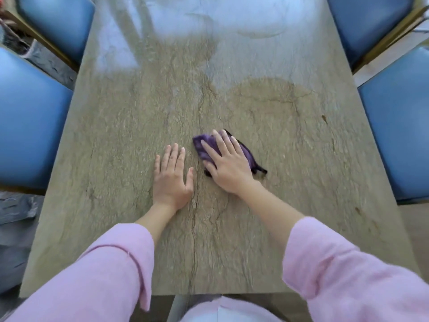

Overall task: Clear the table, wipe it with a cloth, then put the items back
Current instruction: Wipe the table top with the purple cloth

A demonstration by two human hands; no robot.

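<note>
Head view of the wiping stage. The right hand [226, 162] lies flat on a purple cloth [204, 147], fingers straight and spread, pressing it against the table [290, 205]. The left hand [171, 175] rests palm-down on the bare stone just beside it, fingers straight and holding nothing; it appears to serve as a brace.

The cloth sits near the middle of the table, slightly right of the centre line. It is crumpled into an elongated wad. Its long axis runs diagonally, from the far-left end beyond the fingertips to the near-right end by the wrist, where a dark edge sticks out. The right forearm runs along much the same diagonal, so the hand covers most of the cloth lengthwise. The left hand is close to the cloth's left end but apart from it.

No items stand on the visible tabletop, so clearing looks done and wiping is judged to be under way. A curved damp-looking mark [267, 96] lies ahead and to the right of the cloth. The far end shows pale glare, so its condition cannot be told. A next stroke toward that mark would carry the cloth forward and rightward, within the right hand's reach. Blue chairs [34, 117] flank both long sides.
</note>
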